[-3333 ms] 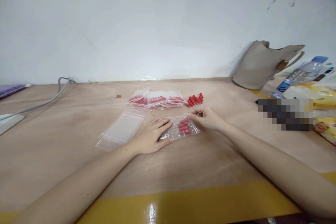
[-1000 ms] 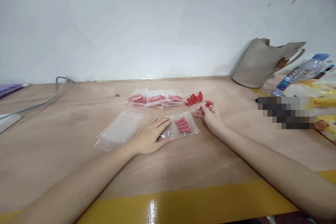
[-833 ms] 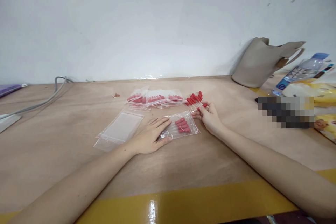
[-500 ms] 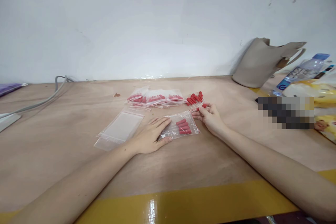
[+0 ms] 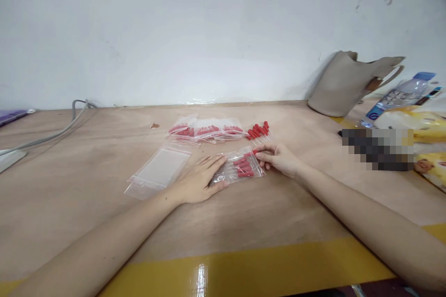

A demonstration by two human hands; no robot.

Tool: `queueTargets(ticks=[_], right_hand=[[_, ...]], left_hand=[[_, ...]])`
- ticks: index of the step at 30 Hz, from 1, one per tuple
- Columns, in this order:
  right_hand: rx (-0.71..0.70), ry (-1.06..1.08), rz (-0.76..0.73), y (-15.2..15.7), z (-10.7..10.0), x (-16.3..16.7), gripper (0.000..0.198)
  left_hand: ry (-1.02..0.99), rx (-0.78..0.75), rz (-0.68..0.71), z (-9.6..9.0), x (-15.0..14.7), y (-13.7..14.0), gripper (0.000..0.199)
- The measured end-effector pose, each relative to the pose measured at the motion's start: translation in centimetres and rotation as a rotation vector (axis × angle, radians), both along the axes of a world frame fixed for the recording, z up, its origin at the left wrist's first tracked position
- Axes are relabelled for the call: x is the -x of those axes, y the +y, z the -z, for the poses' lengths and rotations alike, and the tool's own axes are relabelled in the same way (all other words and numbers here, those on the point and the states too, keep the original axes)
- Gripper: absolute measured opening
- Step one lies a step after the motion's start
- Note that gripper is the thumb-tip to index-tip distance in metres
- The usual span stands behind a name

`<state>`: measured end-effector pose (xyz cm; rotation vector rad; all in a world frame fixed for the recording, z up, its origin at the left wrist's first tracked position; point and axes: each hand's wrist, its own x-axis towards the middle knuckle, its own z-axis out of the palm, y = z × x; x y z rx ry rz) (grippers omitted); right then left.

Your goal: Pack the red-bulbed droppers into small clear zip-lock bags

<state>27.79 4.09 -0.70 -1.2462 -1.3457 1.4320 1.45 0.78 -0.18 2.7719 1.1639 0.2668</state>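
Centre of the frame, just below the middle: one clear bag [image 5: 229,178], lying flat, red-ended sticks [image 5: 245,167] inside. To its left, my left hand [image 5: 199,182]: palm down, fingers spread, fingertips and thumb on the bag's left end. To its right, my right hand [image 5: 278,160]: thumb and fingers pinched on one further red-ended stick [image 5: 251,152] at the bag's right end; how far inside, I cannot tell.

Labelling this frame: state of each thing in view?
Clear bag, flat, red-tipped sticks inside
Left hand, spread on that bag
Right hand, pinching a red-tipped stick
Loose sticks, bunched
Filled bags, overlapping
Plain bags, stacked, no sticks visible
Bottle, capped
Grey container, standing
Cable, bent
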Motion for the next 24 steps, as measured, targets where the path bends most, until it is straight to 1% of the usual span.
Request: queueTargets(ticks=[3,5,9,13,14,15,17,19,20,21,22,24], right_hand=[[-0.019,-0.069,-0.049,-0.1,-0.1,0.8,0.019],[-0.032,-0.1,-0.045,-0.1,-0.1,1.3,0.017],[-0.081,-0.129,0.059,0.1,0.1,2.3,0.015],[-0.248,-0.188,0.213,0.5,0.7,3.0,0.01],[-0.272,-0.193,0.212,0.5,0.8,3.1,0.01],[-0.276,-0.185,0.176,0.5,0.8,3.2,0.011],[-0.235,-0.115,0.02,0.3,0.5,3.3,0.013],[-0.163,-0.019,-0.139,0.0,0.2,3.2,0.014],[-0.126,0.003,-0.173,0.0,0.0,3.0,0.014],[-0.093,-0.002,-0.164,-0.1,-0.1,2.9,0.014],[-0.07,-0.034,-0.119,0.0,-0.1,2.7,0.014],[-0.079,-0.143,0.008,0.2,0.1,2.2,0.017]], left_hand=[[-0.008,0.0,0.0,0.1,0.1,0.0,0.066],[-0.017,-0.006,0.006,0.2,0.1,0.1,0.065],[-0.029,-0.018,0.01,0.3,0.1,0.0,0.065],[-0.008,-0.015,0.006,0.2,0.1,0.0,0.066],[-0.001,-0.014,0.003,0.2,0.1,0.0,0.067],[0.005,-0.014,0.002,0.2,0.1,0.0,0.067],[0.01,-0.015,0.007,0.2,0.1,0.0,0.066],[0.011,-0.015,0.012,0.2,0.1,0.0,0.066],[0.009,-0.015,0.012,0.2,0.1,0.1,0.066],[0.006,-0.014,0.013,0.2,0.1,0.1,0.066],[0.002,-0.013,0.012,0.2,0.1,0.1,0.066],[-0.001,-0.009,0.01,0.3,0.1,0.1,0.066]])
